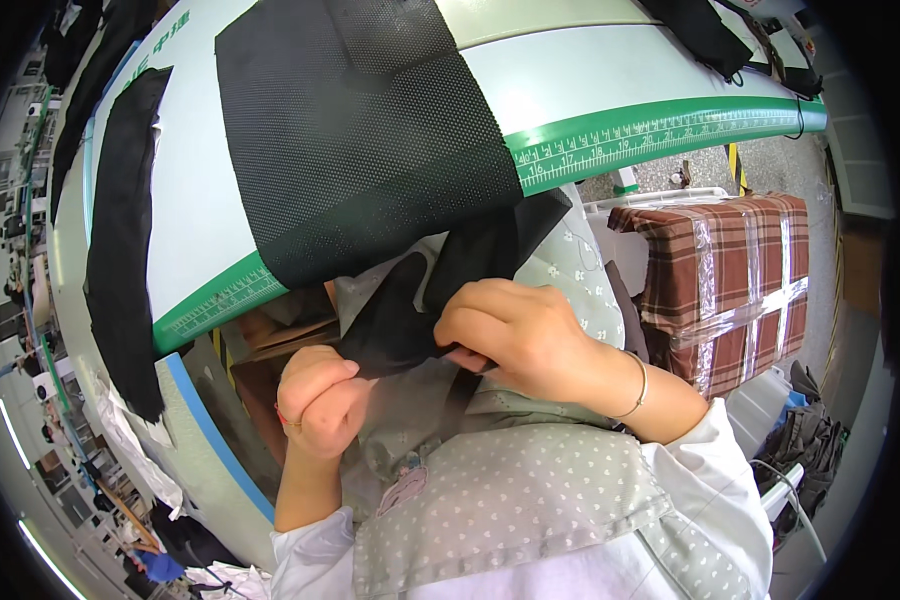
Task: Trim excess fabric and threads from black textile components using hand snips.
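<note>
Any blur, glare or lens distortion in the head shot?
Head view: fisheye bows the green ruler edge, corners go black; hazy grey smear just below the black cloth between the left hand and right hand, cause unclear; bright glints on the clear tape around the plaid bundle.
</note>
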A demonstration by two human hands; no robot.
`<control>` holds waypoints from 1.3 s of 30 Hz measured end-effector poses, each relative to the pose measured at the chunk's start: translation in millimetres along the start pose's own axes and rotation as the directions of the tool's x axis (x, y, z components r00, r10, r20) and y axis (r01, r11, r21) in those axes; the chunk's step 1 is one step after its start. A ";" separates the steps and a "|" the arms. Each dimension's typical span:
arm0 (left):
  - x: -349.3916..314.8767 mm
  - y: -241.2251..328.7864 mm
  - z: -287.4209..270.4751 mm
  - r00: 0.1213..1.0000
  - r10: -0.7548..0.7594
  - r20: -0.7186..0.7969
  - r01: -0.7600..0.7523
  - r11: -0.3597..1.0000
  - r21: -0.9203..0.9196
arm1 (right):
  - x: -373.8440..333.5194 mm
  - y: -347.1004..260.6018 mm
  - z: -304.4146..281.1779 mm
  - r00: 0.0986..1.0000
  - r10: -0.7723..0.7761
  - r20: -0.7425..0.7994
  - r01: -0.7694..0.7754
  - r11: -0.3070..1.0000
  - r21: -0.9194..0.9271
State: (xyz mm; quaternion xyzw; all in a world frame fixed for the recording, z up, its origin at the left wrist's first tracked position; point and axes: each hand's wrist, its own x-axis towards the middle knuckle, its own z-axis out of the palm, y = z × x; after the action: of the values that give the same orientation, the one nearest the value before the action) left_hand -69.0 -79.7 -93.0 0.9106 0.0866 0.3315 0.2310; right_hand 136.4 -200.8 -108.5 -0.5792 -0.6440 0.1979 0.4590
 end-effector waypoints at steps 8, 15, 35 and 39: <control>13.1 7.6 20.3 1.000 -0.015 -0.016 0.016 0.997 0.071 | 2.1 6.1 4.4 0.857 -0.432 -0.281 0.366 0.894 -0.260; 8.7 5.7 25.8 0.991 0.046 -0.124 -0.040 0.998 0.048 | -7.9 11.5 14.0 0.871 -0.402 -0.282 0.361 0.914 -0.187; 14.0 5.7 35.7 0.987 -0.075 -0.142 0.080 0.996 0.028 | 1.5 5.0 21.0 0.794 -0.526 -0.306 0.489 0.851 -0.193; 17.3 4.3 34.3 0.988 -0.064 -0.142 0.072 0.996 0.051 | -5.9 9.0 20.0 0.805 -0.500 -0.318 0.458 0.866 -0.203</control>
State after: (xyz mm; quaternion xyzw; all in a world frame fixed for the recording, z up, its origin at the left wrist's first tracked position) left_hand -33.7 -90.6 -104.3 0.8877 0.1427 0.3840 0.2102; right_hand 124.5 -198.4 -127.7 -0.4496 -0.6843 -0.0716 0.5696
